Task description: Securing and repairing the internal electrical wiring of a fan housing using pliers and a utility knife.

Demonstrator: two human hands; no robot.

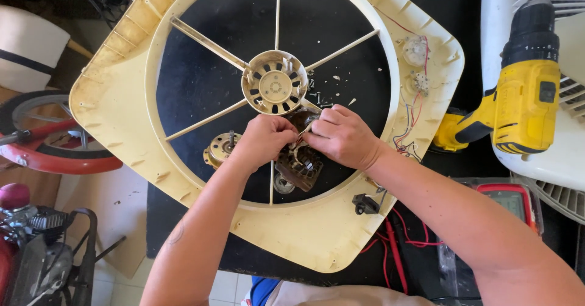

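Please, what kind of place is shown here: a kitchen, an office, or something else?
Probably a home workshop or garage corner for repairs. A cream fan housing lies opened on a dark table, a yellow cordless drill stands beside it, and a red multimeter with leads lies near the right hand.

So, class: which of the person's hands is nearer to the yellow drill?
Right. The right hand lies over the fan frame, on the side toward the yellow drill; the left hand sits beyond it, farther away.
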